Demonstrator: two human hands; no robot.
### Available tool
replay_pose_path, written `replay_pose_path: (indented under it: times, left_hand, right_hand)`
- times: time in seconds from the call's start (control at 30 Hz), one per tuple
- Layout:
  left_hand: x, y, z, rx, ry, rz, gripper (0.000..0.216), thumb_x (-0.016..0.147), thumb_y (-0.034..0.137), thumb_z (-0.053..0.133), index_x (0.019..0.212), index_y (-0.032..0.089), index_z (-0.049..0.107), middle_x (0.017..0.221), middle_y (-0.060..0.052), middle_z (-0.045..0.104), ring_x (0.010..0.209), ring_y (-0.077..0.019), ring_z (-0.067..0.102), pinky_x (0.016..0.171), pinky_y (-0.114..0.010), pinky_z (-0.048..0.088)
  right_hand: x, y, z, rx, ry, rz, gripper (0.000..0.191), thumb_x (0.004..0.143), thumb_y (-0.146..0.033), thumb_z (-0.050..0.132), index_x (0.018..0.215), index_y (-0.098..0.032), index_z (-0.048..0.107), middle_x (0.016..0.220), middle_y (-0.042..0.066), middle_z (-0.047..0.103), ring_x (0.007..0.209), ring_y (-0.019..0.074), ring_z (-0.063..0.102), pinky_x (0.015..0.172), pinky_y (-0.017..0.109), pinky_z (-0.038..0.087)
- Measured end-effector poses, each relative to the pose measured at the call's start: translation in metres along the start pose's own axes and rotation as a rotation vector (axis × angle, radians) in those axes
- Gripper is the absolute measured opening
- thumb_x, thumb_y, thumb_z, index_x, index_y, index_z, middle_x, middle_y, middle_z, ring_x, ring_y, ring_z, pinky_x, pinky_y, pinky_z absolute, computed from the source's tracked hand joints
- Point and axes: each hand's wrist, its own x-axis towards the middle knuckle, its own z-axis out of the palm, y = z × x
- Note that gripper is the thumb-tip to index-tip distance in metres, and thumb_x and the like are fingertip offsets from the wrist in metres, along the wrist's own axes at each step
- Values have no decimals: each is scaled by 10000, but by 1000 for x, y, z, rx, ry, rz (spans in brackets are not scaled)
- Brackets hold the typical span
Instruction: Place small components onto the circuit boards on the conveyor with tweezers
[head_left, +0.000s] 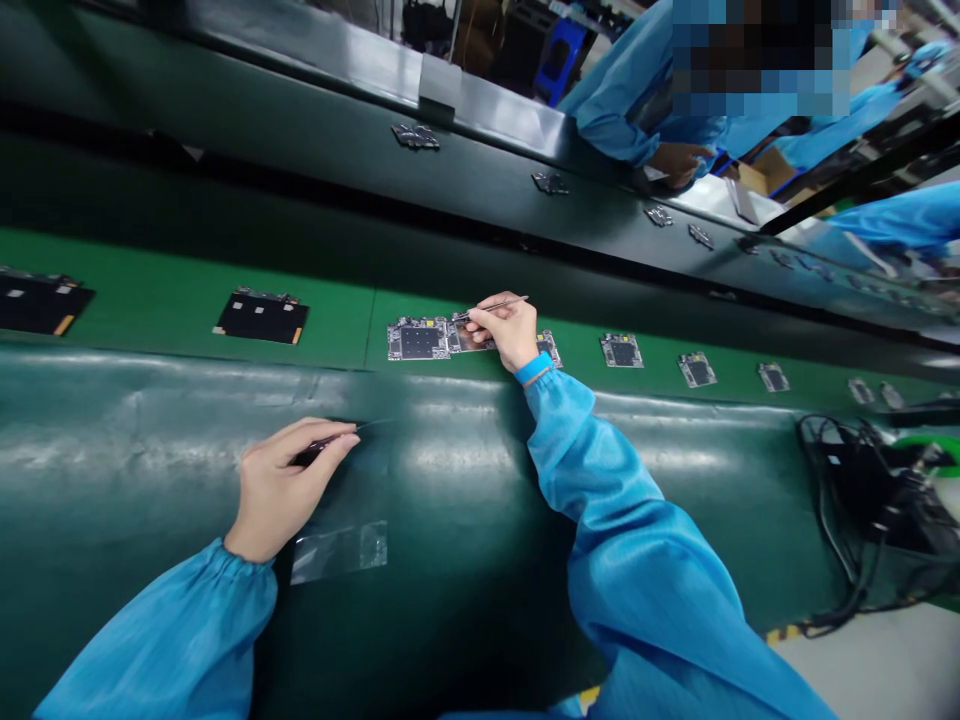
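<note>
My left hand [289,480] is closed in a pinch over the dark green mat. Between its fingers is a dark slim tool [311,452] with a fine tip pointing right; its exact kind is hard to make out. Farther forward, my right hand [508,330] is closed around slim metal tweezers [504,304], held low over the green belt. Its fingertips are at a circuit board [469,335], partly hidden by the hand. Touching that board's left side is another circuit board [418,340]. One more board [551,348] shows partly behind my right wrist.
Black-covered boards [262,318] lie to the left on the belt [337,310], and several small boards [621,350] to the right. Clear plastic film [341,552] lies near my left wrist. Black cables [832,520] bunch at right. A co-worker's hand [681,163] is across the line.
</note>
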Motion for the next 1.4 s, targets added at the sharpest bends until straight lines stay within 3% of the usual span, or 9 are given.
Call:
replay_pose_path:
  times: [0.6, 0.67, 0.77, 0.87, 0.97, 1.4]
  left_hand:
    - [1, -1, 1, 13, 10, 10, 92, 877, 333, 764, 870, 254, 809, 928, -10, 799, 821, -187, 737, 745, -300, 587]
    - [2, 2, 1, 9, 13, 18, 90, 882, 326, 760, 869, 251, 809, 910, -12, 797, 803, -179, 735, 722, -285, 581]
    - [4, 5, 3, -12, -2, 15, 109, 892, 327, 752, 864, 238, 808, 885, -22, 794, 786, -170, 732, 716, -275, 574]
    - [7, 5, 4, -35, -9, 10, 98, 887, 307, 760, 872, 223, 808, 878, -30, 792, 773, -158, 727, 702, -259, 561]
    - [8, 5, 4, -58, -17, 28, 79, 890, 283, 761, 883, 218, 805, 870, -32, 790, 770, -154, 727, 709, -260, 557]
    - [9, 7, 6, -109, -1, 73, 85, 887, 266, 772, 864, 187, 795, 850, -42, 789, 750, -147, 726, 698, -254, 557]
  right_hand:
    - [-5, -5, -16, 16, 87, -45, 259, 737, -264, 851, 835, -162, 635, 633, 23, 723, 534, 142, 694, 478, 215, 583]
    - [-20, -17, -3, 52, 35, -99, 266, 751, -298, 858, 849, -165, 649, 654, 25, 726, 578, 159, 719, 492, 229, 595]
    - [-59, -42, 32, 107, -174, -147, 289, 759, -337, 878, 853, -176, 659, 678, 33, 734, 610, 187, 739, 508, 261, 608]
    - [-100, -64, 67, 113, -429, -55, 313, 731, -358, 908, 802, -171, 667, 665, 39, 730, 589, 183, 729, 533, 281, 620]
    - [-123, -71, 87, 93, -566, 31, 331, 727, -397, 910, 793, -165, 684, 689, 42, 737, 597, 168, 720, 558, 283, 626]
    - [-125, -61, 87, 77, -591, 66, 345, 715, -393, 922, 786, -155, 683, 668, 42, 739, 579, 159, 713, 533, 265, 611]
